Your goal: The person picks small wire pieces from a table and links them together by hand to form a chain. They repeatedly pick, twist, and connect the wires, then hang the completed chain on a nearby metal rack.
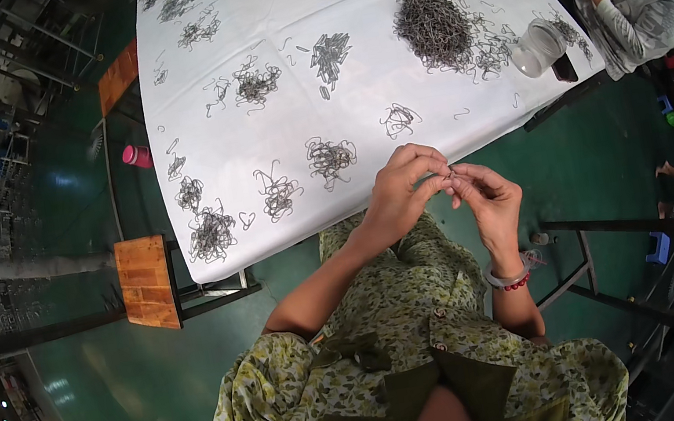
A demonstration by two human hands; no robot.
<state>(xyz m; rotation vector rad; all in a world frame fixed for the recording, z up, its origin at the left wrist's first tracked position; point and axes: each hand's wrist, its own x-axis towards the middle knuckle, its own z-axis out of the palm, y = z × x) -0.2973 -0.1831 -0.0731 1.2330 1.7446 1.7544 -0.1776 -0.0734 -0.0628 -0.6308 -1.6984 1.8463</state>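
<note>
My left hand and my right hand meet fingertip to fingertip just off the near edge of the white-covered table. Both are closed in a pinch around a small dark metal piece, mostly hidden by the fingers. Beyond them on the cloth lies a small heap of bent wire hooks. Left of that sit more clusters of wire hooks. A large dense mound of grey metal pieces rises farther back. Short straight-looking grey pieces form a loose pile nearer the middle.
At the table's right edge, a clear plastic jar lies beside a dark phone-like object. Another person works at the right. Wooden stools stand at the left, near a pink-red container. Metal frames surround the green floor.
</note>
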